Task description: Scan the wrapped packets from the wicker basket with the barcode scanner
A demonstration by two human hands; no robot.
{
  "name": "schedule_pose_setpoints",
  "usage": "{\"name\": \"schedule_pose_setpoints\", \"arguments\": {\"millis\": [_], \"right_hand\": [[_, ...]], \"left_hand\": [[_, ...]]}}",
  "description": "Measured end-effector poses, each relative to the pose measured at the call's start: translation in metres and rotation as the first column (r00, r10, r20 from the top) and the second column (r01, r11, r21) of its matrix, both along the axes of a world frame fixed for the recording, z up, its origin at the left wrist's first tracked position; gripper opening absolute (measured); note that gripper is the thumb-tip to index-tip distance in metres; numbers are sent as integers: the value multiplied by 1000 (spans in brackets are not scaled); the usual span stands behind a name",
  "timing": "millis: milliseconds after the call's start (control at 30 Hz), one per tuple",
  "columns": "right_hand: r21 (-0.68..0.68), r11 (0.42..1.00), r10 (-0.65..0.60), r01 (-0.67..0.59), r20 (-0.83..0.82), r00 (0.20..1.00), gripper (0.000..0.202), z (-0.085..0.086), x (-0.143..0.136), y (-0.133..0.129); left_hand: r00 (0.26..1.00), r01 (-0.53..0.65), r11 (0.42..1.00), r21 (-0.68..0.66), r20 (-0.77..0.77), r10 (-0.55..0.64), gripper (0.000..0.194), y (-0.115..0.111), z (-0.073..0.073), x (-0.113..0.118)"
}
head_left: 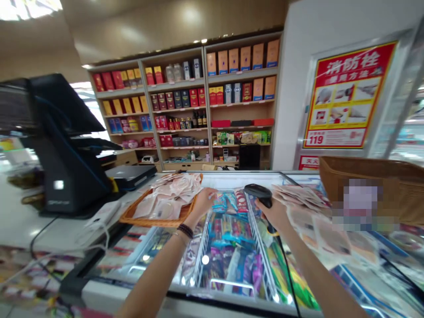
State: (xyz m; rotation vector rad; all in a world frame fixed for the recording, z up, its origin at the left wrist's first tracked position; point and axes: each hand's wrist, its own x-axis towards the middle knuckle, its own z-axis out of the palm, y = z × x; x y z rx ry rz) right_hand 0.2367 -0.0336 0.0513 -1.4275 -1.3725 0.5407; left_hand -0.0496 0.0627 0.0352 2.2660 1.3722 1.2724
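Note:
My right hand (275, 213) is closed round the handle of a black handheld barcode scanner (258, 191). The scanner's head points left over the glass top, and its cable (289, 276) hangs down beside my forearm. My left hand (203, 201) is at the right end of an orange wicker basket (149, 221). Its fingers are bent and partly hidden, and I cannot make out whether they grip anything. Flat, pale, clear-wrapped packets (172, 194) fill the basket. More such packets (331, 229) lie spread on the glass to the right of my right hand.
Below the glass, the freezer (109, 289) holds colourful wrapped packs in white wire baskets (202, 251). A black checkout terminal (62, 163) and a flat dark device (132, 173) stand left. A brown basket (374, 170) is at right. Shelves of boxes (179, 99) line the back.

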Motion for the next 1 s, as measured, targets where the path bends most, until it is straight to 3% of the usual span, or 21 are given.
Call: {"name": "schedule_pose_setpoints", "arguments": {"millis": [133,233,300,500,667,833,1000], "right_hand": [[-5,999,42,-42,14,999,33,-2,-32,13],[-30,998,50,-49,30,998,30,-7,-52,18],[-51,996,70,-68,44,997,31,-11,-61,19],[-108,989,110,-98,112,988,30,-16,-67,15],[-103,992,93,-77,161,983,31,-17,-69,12],[-100,992,99,-79,217,971,31,-19,-73,10],[-107,989,116,-101,142,983,29,-21,-71,6]], "left_hand": [[955,-297,946,130,45,293,33,2,7,-59],[866,-500,858,116,58,497,45,11,11,-92],[825,-564,820,101,26,564,50,18,12,-108],[776,-611,791,19,-180,604,49,33,9,-122],[728,-668,744,-30,-234,644,64,26,7,-117],[793,-599,792,-119,-225,566,38,8,13,-121],[765,-637,741,-211,-288,576,34,-4,19,-125]]}}
